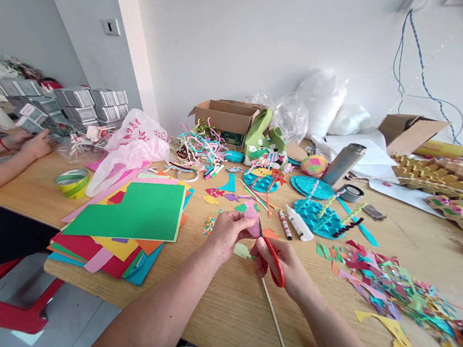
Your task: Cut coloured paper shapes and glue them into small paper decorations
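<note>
My left hand [235, 231] pinches a small piece of pink paper [252, 216] above the table. Red-handled scissors [274, 264] are in my right hand [287, 268], with the blades up against the lower edge of the paper. How far the blades are apart I cannot tell. A thin wooden stick [276, 325] lies beneath my right hand and runs toward the front edge. Just beyond the hands are cut paper fish, among them a yellow fish [211, 200] and a red one [214, 191]. A marker [285, 225] and a white glue bottle [299, 222] lie to the right.
Stacked coloured paper [127, 214] and yellow-green tape [73, 184] are at left. Blue decorated discs [316, 216], a steel flask [345, 163] and paper scraps [401, 282] fill the right. Pipe cleaners [199, 149] and a cardboard box [225, 119] stand behind. Another person's hands [34, 144] hold grey packs.
</note>
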A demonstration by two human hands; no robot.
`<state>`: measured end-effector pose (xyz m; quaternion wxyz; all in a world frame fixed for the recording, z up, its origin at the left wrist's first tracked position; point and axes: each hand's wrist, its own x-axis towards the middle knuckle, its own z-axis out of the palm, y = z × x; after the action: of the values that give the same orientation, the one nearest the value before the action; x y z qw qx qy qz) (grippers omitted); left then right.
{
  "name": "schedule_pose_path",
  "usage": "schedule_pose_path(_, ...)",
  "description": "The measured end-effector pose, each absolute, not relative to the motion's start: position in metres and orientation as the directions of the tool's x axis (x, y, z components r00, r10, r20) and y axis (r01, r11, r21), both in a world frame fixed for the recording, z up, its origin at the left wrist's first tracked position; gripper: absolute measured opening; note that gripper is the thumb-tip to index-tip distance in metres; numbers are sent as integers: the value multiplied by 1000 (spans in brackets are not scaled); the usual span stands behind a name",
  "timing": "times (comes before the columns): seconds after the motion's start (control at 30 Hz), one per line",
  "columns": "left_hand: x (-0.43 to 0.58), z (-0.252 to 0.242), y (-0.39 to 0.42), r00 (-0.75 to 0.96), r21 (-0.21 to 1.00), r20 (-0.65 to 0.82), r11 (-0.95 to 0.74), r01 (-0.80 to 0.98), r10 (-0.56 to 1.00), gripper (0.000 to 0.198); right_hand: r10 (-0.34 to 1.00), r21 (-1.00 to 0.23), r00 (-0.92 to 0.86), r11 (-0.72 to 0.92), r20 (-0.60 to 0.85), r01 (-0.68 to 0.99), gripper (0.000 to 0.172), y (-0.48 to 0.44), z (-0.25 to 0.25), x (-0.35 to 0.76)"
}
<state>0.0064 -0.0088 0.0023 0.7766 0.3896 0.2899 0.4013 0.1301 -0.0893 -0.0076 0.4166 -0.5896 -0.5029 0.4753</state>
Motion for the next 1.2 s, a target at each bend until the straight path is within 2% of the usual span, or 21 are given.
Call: schedule_pose_path(1.2,7,1,-8,524,821,-138,393,-414,840,25,990,-964,54,-143,-134,226,57,-91,-6,130)
